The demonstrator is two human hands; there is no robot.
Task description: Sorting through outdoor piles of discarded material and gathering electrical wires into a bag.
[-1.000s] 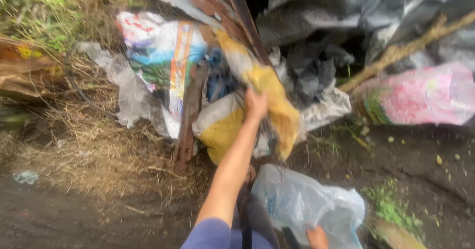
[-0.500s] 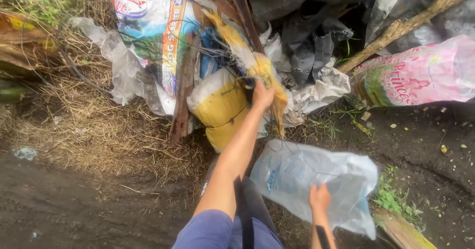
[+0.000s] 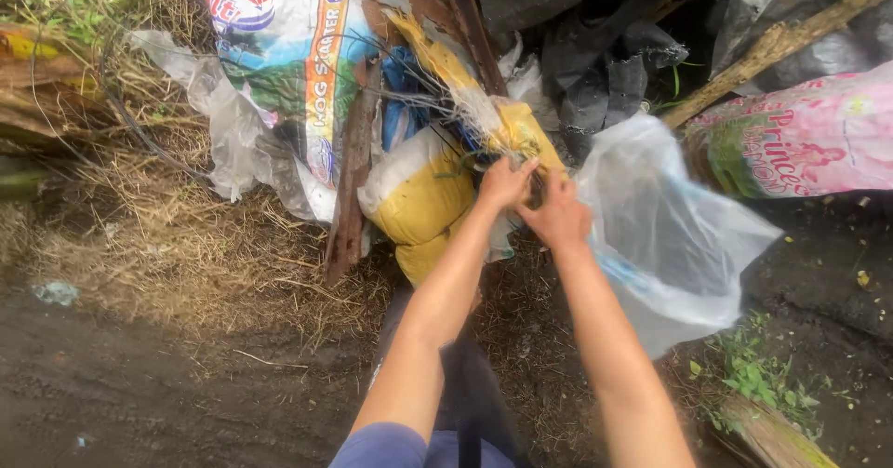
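Note:
My left hand [image 3: 503,184] grips the dirty yellow and white sack [image 3: 423,198] at the front of a rubbish heap, where thin dark strands hang from it. My right hand [image 3: 558,215] is right beside the left one, fingers on the same spot, and holds a clear plastic bag [image 3: 665,235] that billows out to the right. A yellow twisted strip [image 3: 446,68] runs up from the sack towards the top of the heap.
A printed white feed sack [image 3: 288,49] and clear plastic sheet [image 3: 228,142] lie left of the yellow sack, with a rusty metal bar [image 3: 352,189] between. Black plastic sheeting [image 3: 595,68], a branch [image 3: 772,40] and a pink printed bag [image 3: 800,142] are on the right. Dry grass [image 3: 186,254] and dark mud [image 3: 112,394] cover the ground.
My right hand rose from low near my legs up to my left hand, carrying the clear plastic bag up and to the right. My left hand stayed on the yellow sack.

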